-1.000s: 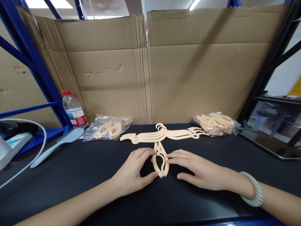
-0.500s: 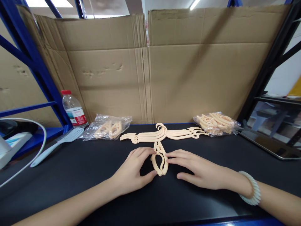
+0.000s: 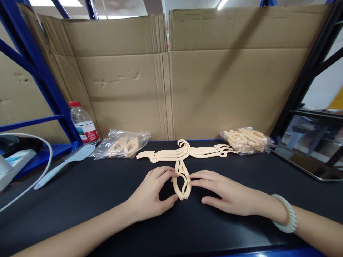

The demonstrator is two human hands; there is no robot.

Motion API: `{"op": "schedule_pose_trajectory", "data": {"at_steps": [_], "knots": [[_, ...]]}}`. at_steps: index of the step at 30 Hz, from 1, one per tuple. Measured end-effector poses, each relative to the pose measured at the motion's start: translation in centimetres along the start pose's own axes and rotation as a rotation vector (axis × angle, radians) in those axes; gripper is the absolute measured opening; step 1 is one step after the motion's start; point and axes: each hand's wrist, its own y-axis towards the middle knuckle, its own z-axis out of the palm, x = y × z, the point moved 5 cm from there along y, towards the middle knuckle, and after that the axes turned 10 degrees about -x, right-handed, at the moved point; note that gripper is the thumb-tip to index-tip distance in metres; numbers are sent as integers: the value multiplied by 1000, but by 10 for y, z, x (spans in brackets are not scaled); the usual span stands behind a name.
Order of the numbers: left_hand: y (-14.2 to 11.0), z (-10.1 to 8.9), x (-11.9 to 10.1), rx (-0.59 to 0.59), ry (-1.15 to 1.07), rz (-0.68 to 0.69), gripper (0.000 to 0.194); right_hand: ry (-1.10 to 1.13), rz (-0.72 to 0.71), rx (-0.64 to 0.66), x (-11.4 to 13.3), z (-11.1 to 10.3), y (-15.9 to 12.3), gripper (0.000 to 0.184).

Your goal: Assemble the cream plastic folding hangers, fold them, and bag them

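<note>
A cream plastic folding hanger, folded into a narrow loop, lies on the black table between my hands. My left hand curves loosely around its left side, with fingertips on the upper part and the thumb at the lower end. From the other side, my right hand reaches its stretched fingertips to the hanger's right edge. Its thumb is apart from the hanger and its fingers are open. Just beyond, several unfolded cream hangers lie stacked in a row, their hooks pointing away.
Clear bags of folded hangers lie at the back left and back right. A bottle with a red cap, a pale blue hairbrush and a white cable are on the left. A tablet-like device lies right. Cardboard walls the back.
Hardly anything differs. Both hands keep the same pose at the folded hanger, and the view has shifted very slightly.
</note>
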Motion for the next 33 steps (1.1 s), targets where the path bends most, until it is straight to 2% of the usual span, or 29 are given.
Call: {"op": "schedule_pose_trajectory", "data": {"at_steps": [14, 26, 33], "knots": [[0, -2, 3, -25, -3, 19, 44, -12, 1, 12, 0, 0, -1, 48], [4, -6, 7, -78, -46, 31, 37, 13, -10, -19, -2, -4, 2, 48], [5, -6, 8, -71, -58, 32, 35, 0, -16, -36, -2, -4, 3, 47]]}}
